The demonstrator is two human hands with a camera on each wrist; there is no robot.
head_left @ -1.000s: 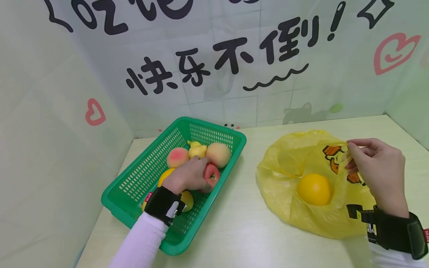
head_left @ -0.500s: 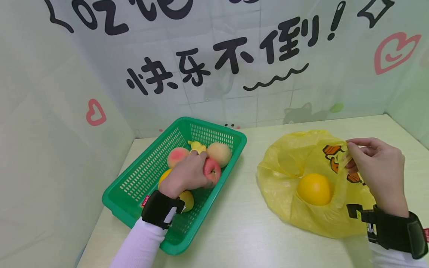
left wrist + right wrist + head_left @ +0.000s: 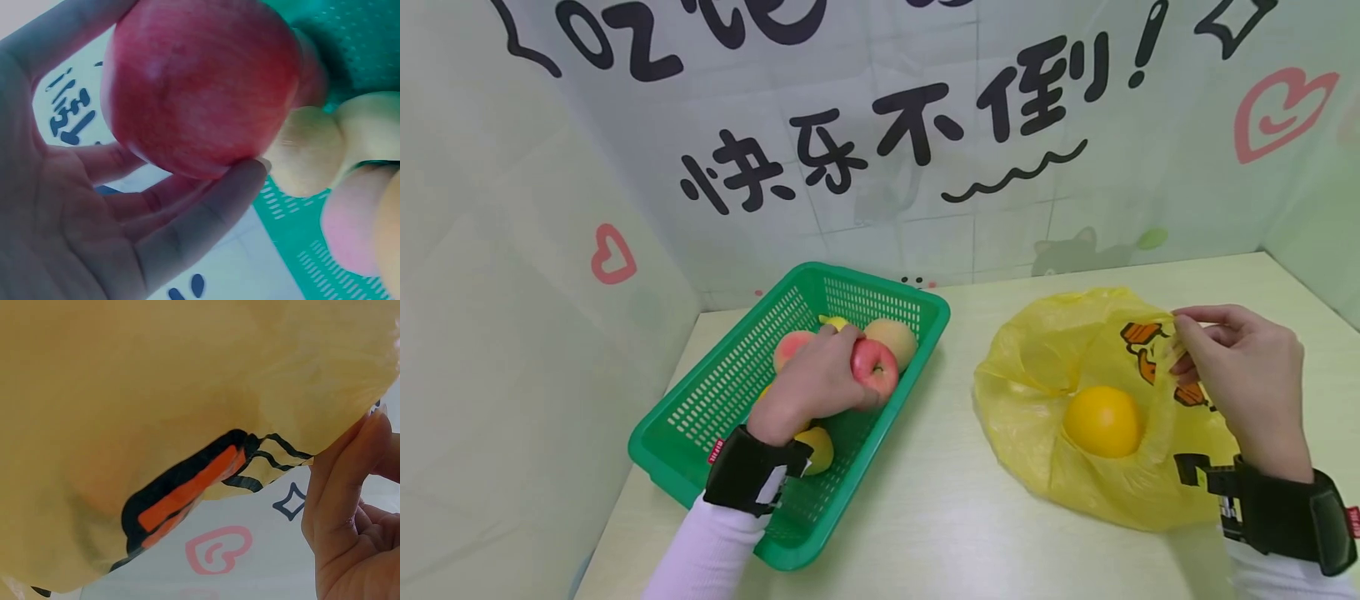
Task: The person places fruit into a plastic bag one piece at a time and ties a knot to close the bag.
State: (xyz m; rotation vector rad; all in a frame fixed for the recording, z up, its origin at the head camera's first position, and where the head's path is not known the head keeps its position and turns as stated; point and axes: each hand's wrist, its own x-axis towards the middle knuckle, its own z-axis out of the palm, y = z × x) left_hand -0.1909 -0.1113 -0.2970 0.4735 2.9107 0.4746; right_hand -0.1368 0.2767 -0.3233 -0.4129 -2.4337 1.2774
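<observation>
My left hand [image 3: 816,379] grips a red apple [image 3: 876,367] above the fruit in a green basket [image 3: 700,414]. In the left wrist view, fingers and thumb curl round the apple [image 3: 200,87]. With thumb and fingertips, my right hand [image 3: 1247,375] pinches the rim of a yellow plastic bag [image 3: 1030,450], which lies spread on the table. Inside the bag sits a round orange-yellow fruit [image 3: 1103,422]. The right wrist view shows the bag [image 3: 156,394] stretching away from the right hand [image 3: 353,506], its orange and black print facing the camera.
Around my left hand in the basket lie a pale peach [image 3: 892,340], a pink peach [image 3: 790,346], and a yellow fruit [image 3: 817,450]; others are partly hidden. A pale table [image 3: 940,492] carries the basket and bag. A printed wall sheet [image 3: 887,217] stands behind.
My left hand has lifted the apple up a little from among the other fruit, toward the camera. The right hand and the bag have hardly moved.
</observation>
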